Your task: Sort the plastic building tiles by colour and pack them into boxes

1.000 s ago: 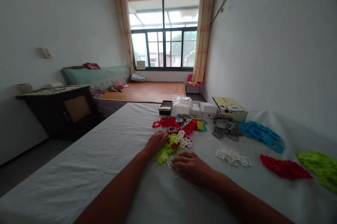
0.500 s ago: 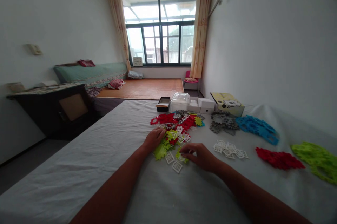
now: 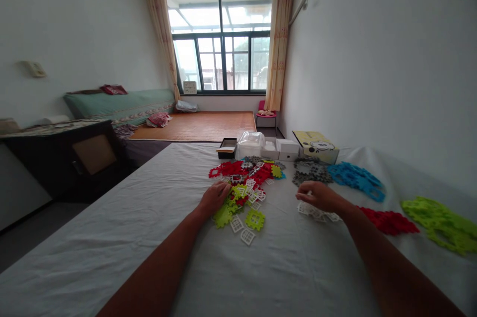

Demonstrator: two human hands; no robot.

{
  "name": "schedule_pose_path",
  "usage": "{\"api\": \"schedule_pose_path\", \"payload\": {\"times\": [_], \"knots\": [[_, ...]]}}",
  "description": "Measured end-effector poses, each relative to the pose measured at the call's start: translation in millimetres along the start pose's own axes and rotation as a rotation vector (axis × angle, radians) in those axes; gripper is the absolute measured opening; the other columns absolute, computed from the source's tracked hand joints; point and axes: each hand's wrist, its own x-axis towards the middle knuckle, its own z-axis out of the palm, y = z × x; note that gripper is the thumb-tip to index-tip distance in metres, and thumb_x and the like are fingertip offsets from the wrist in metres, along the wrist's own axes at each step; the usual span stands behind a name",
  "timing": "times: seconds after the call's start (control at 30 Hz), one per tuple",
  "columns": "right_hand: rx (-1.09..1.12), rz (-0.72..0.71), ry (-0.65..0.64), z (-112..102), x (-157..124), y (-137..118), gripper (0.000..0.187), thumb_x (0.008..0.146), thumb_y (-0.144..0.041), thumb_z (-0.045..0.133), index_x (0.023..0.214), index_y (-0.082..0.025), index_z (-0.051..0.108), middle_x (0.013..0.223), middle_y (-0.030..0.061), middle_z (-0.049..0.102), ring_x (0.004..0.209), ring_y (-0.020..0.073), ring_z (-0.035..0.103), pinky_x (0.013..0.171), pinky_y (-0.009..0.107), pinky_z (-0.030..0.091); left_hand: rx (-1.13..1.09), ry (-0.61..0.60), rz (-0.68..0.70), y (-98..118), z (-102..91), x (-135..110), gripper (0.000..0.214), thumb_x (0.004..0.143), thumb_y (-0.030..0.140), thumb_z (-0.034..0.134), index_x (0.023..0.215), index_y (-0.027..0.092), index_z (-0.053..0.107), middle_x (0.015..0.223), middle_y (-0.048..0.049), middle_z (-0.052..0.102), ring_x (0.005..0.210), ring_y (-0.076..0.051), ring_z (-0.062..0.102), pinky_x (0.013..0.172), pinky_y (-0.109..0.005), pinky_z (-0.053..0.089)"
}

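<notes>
My left hand point(image 3: 216, 197) lies at the left edge of a mixed pile, fingers stretched out on light green toothed plastic pieces point(image 3: 222, 217). My right hand point(image 3: 318, 196) is over a group of white window-lattice pieces point(image 3: 315, 212), partly covering them. Its fingers are curled together; whether a piece is between them is hidden. Between the hands lie a light green toothed square point(image 3: 255, 219) with a lattice centre and two loose white lattice pieces, one point(image 3: 247, 236) nearest me. Red toothed pieces point(image 3: 261, 173) make up the pile's far part.
Sorted groups lie to the right: grey pieces point(image 3: 311, 172), blue pieces point(image 3: 356, 180), red pieces point(image 3: 389, 221) and light green pieces point(image 3: 439, 222). Behind them stand a black box point(image 3: 227, 148), a clear plastic container point(image 3: 250, 144), white boxes point(image 3: 286, 149) and a yellow cartoon box point(image 3: 316, 147).
My right hand has moved right, from the light green square to the white lattice group. The square now lies uncovered. My left hand stays by the pile. The view has shifted slightly.
</notes>
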Motion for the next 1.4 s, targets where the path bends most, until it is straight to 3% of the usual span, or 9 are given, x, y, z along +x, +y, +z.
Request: {"api": "schedule_pose_path", "payload": {"times": [0.13, 0.33, 0.43, 0.6, 0.7, 0.83, 1.07, 1.27, 1.4], "knots": [[0.037, -0.134, 0.173, 32, 10, -36, 0.028, 0.088, -0.031, 0.044, 0.105, -0.022, 0.065, 0.104, 0.0074, 0.066, 0.098, 0.0192, 0.057, 0.088, 0.033, 0.043, 0.003, 0.001, -0.001, 0, 0.0, 0, 0.040, 0.092, 0.041, 0.034, 0.089, 0.019, 0.067, 0.094, -0.0062, 0.066, 0.088, -0.018, 0.059, 0.083, -0.027, 0.043], [-0.034, -0.197, 0.071, 84, 23, -84, 0.052, 0.086, -0.025, 0.046, 0.137, -0.027, 0.039, 0.140, 0.0068, 0.044, 0.127, 0.0235, 0.038, 0.102, 0.043, 0.034, -0.017, 0.002, 0.017, 1, 0.8, 0, 0.039, 0.092, 0.040, 0.035, 0.087, 0.019, 0.067, 0.093, -0.0060, 0.067, 0.088, -0.018, 0.059, 0.084, -0.027, 0.043], [-0.033, -0.207, 0.051, 80, 21, -87, 0.043, 0.084, -0.024, 0.050, 0.127, -0.027, 0.050, 0.132, 0.0066, 0.052, 0.123, 0.0234, 0.042, 0.101, 0.041, 0.036, -0.011, 0.003, 0.011, 2, 0.5, 0, 0.038, 0.092, 0.040, 0.035, 0.088, 0.019, 0.067, 0.094, -0.0059, 0.067, 0.089, -0.018, 0.059, 0.085, -0.027, 0.043], [0.079, -0.179, 0.052, 64, 12, -78, 0.027, 0.080, -0.025, 0.057, 0.107, -0.023, 0.059, 0.096, 0.0035, 0.066, 0.091, 0.0175, 0.059, 0.083, 0.031, 0.046, -0.009, -0.009, 0.039, 3, -0.5, -1, 0.039, 0.093, 0.040, 0.034, 0.084, 0.020, 0.067, 0.094, -0.0052, 0.067, 0.090, -0.018, 0.059, 0.085, -0.026, 0.043], [0.097, -0.107, 0.076, 68, 12, -72, 0.039, 0.078, -0.028, 0.059, 0.116, -0.023, 0.054, 0.107, 0.0055, 0.061, 0.089, 0.0164, 0.059, 0.080, 0.030, 0.047, -0.013, -0.008, 0.033, 3, -0.3, 0, 0.039, 0.092, 0.041, 0.035, 0.086, 0.019, 0.067, 0.095, -0.0056, 0.067, 0.090, -0.017, 0.060, 0.085, -0.026, 0.044], [0.000, -0.122, 0.073, 76, 18, -70, 0.048, 0.081, -0.031, 0.057, 0.127, -0.022, 0.049, 0.124, 0.0109, 0.054, 0.112, 0.0226, 0.049, 0.095, 0.037, 0.040, -0.017, -0.008, 0.020, 3, -0.2, 0, 0.039, 0.092, 0.042, 0.035, 0.088, 0.020, 0.067, 0.097, -0.0062, 0.067, 0.092, -0.018, 0.060, 0.086, -0.026, 0.043], [0.048, -0.121, 0.064, 72, 17, -72, 0.017, 0.081, -0.027, 0.059, 0.096, -0.022, 0.063, 0.102, 0.0060, 0.061, 0.098, 0.0198, 0.054, 0.087, 0.032, 0.043, -0.037, -0.031, -0.005, 6, -1.7, 0, 0.041, 0.092, 0.043, 0.034, 0.082, 0.020, 0.067, 0.093, -0.0066, 0.066, 0.091, -0.019, 0.059, 0.087, -0.028, 0.044], [0.093, -0.059, 0.112, 76, 16, -76, 0.026, 0.080, -0.033, 0.060, 0.103, -0.021, 0.061, 0.101, 0.0074, 0.061, 0.094, 0.0199, 0.055, 0.083, 0.032, 0.043, -0.044, -0.007, 0.004, 3, 0.2, 0, 0.040, 0.091, 0.044, 0.036, 0.085, 0.019, 0.066, 0.095, -0.0063, 0.067, 0.090, -0.018, 0.060, 0.086, -0.027, 0.044], [0.082, -0.017, 0.104, 81, 19, -79, 0.017, 0.076, -0.031, 0.064, 0.089, -0.021, 0.062, 0.094, 0.0056, 0.062, 0.089, 0.0193, 0.056, 0.078, 0.030, 0.044, -0.043, -0.004, 0.007, 2, 0.7, 1, 0.039, 0.091, 0.044, 0.036, 0.085, 0.020, 0.067, 0.097, -0.0063, 0.067, 0.092, -0.018, 0.060, 0.087, -0.026, 0.044]]}}
